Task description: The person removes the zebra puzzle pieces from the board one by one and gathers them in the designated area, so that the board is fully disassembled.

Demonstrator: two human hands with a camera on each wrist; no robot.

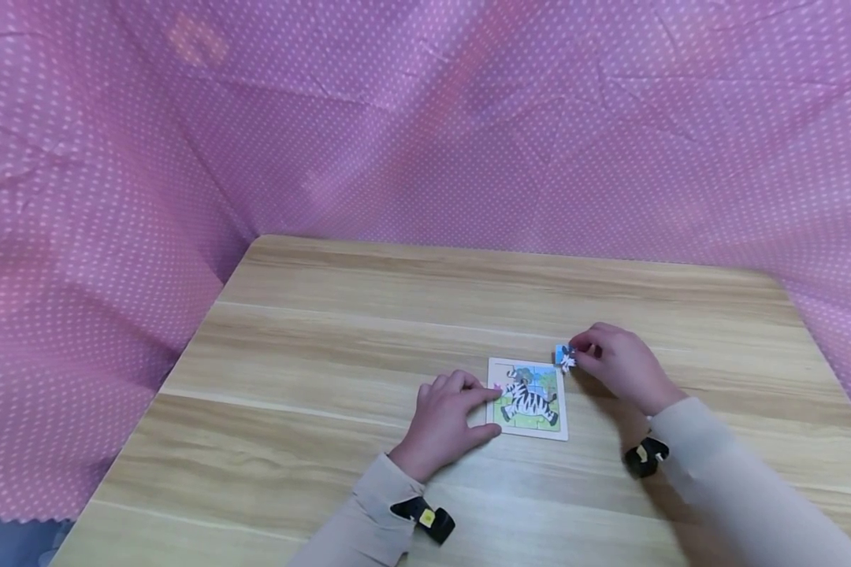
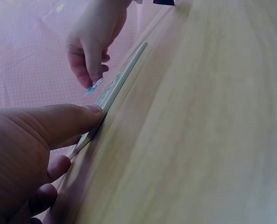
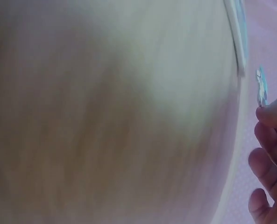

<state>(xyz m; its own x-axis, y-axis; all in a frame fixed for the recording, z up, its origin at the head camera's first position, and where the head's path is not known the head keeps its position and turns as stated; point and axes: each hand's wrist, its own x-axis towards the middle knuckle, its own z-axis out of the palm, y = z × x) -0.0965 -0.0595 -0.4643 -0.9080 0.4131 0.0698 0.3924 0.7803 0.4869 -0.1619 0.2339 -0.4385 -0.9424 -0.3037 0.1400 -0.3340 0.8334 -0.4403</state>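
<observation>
A square jigsaw puzzle (image 1: 532, 402) in a pale frame lies on the wooden table, showing a striped zebra on green and blue. My left hand (image 1: 445, 421) rests at its left side. The thumb (image 2: 77, 122) presses the frame's edge, and the index finger reaches over the picture. Just off the frame's upper right corner, my right hand (image 1: 620, 364) pinches a small puzzle piece (image 1: 564, 357) between thumb and fingertips. Blue with black and white markings, the piece (image 3: 262, 86) is held above the table.
The wooden table (image 1: 312, 339) spreads around the puzzle. A pink polka-dot cloth (image 1: 411, 142) hangs behind it and at both sides. Each wrist wears a black strap device, one on the left (image 1: 425, 518) and one on the right (image 1: 645, 458).
</observation>
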